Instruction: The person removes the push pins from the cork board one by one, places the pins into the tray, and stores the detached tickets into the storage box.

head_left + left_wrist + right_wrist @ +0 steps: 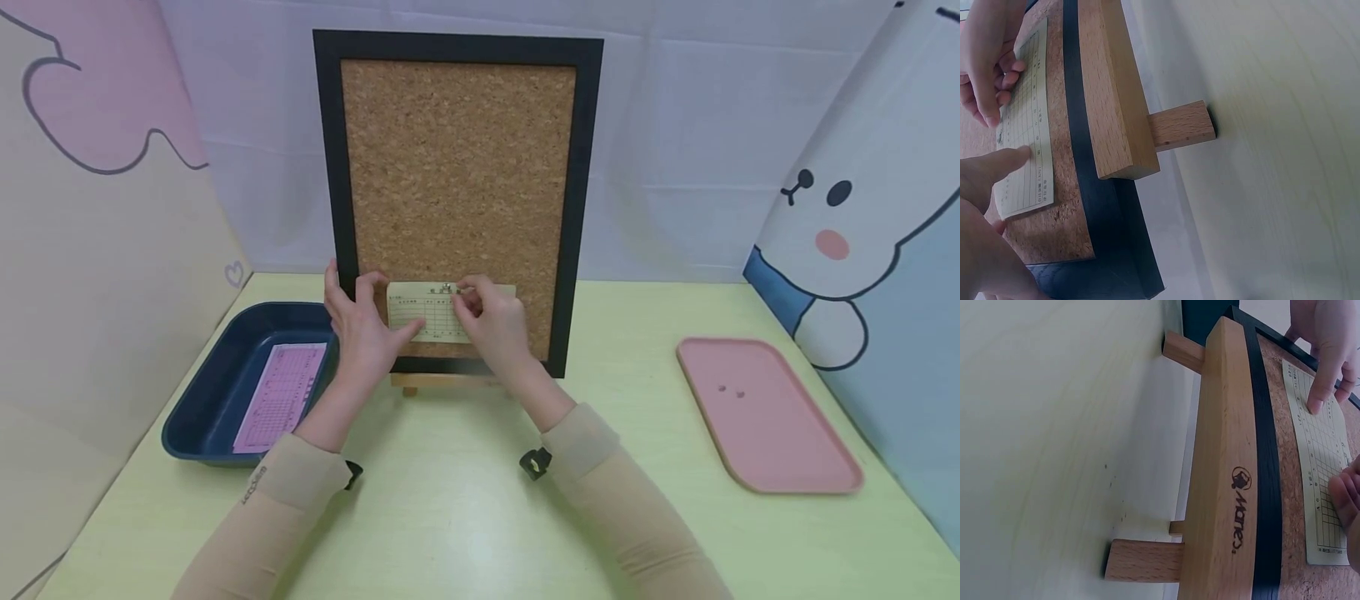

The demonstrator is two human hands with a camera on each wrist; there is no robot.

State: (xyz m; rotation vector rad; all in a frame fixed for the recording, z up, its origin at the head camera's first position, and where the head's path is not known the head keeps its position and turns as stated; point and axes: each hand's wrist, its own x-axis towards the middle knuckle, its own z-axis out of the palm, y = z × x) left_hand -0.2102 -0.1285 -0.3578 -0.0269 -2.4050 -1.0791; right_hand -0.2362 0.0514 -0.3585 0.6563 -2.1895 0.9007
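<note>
A pale yellow printed form (pixel 407 315) lies against the lower part of a black-framed cork board (pixel 461 167). My left hand (pixel 365 333) spreads at the board's left edge, its thumb pressing the form's face and its index finger beside the form's upper left corner. My right hand (pixel 495 325) has curled fingers at the form's top edge, thumb and index finger pinching what looks like a small pin, mostly hidden by the fingertips. In the right wrist view, the form (pixel 1325 540) shows its ruled grid, with the left thumb (pixel 1317 403) on it.
The board leans on a wooden easel (pixel 1225 456). Left of it stands a dark blue tray (pixel 202 400) holding pink printed forms (pixel 283 392). On the right, a pink tray (pixel 787 442) carries two small round pieces (pixel 740 394). Printed cloth walls surround the table.
</note>
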